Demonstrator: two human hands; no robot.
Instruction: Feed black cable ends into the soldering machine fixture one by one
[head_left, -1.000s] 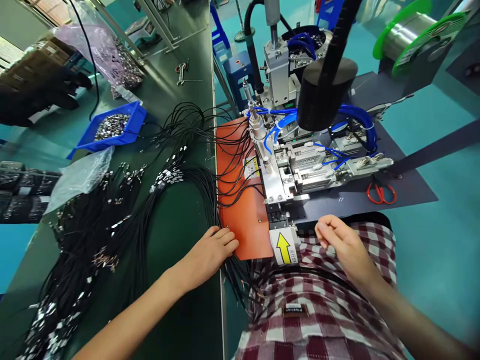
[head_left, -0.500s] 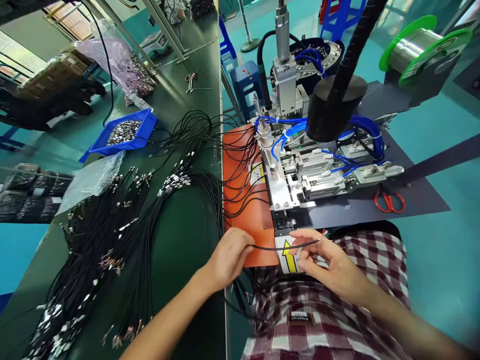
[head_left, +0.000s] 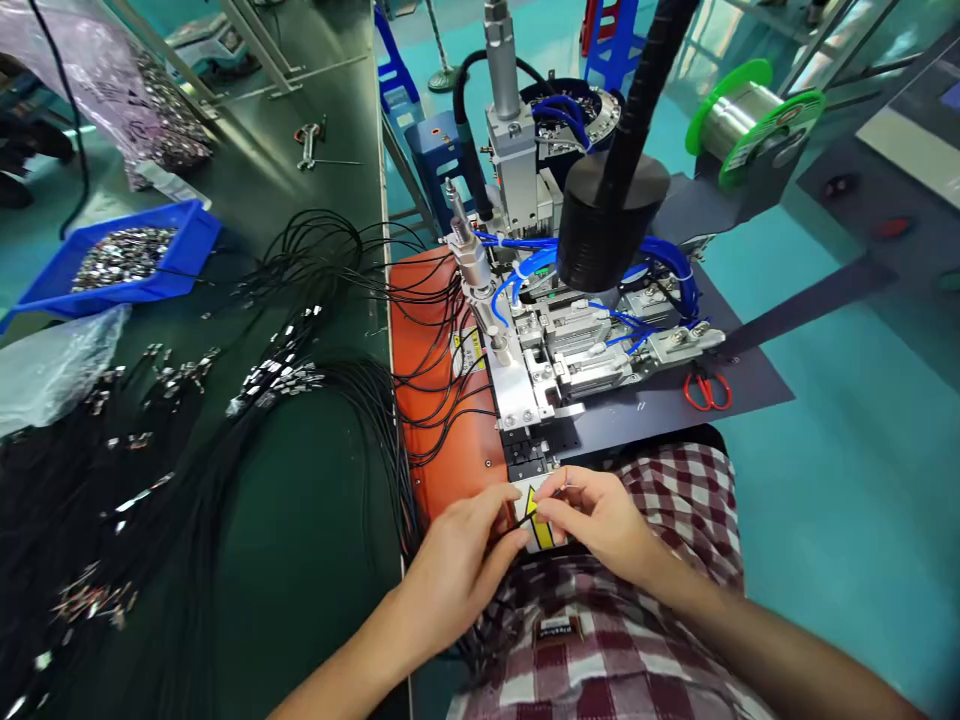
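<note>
Between my two hands, above the yellow arrow label, runs a short stretch of black cable. My left hand holds it between thumb and fingers. My right hand pinches the cable's end, where thin wire tips barely show past the fingers. Just beyond both hands stands a metal machine with pneumatic cylinders and blue tubes. Several black cables run from its left side across an orange plate.
On the green bench lie bundled black cables with metal connectors. A blue tray holds small metal parts. Red-handled scissors rest on the machine's grey base. A black cylinder hangs over the machine; a wire spool sits behind.
My hands have come closer together, leaving less cable showing between them. My right hand's fingers have closed on the cable end. The camera view has turned to the right.
</note>
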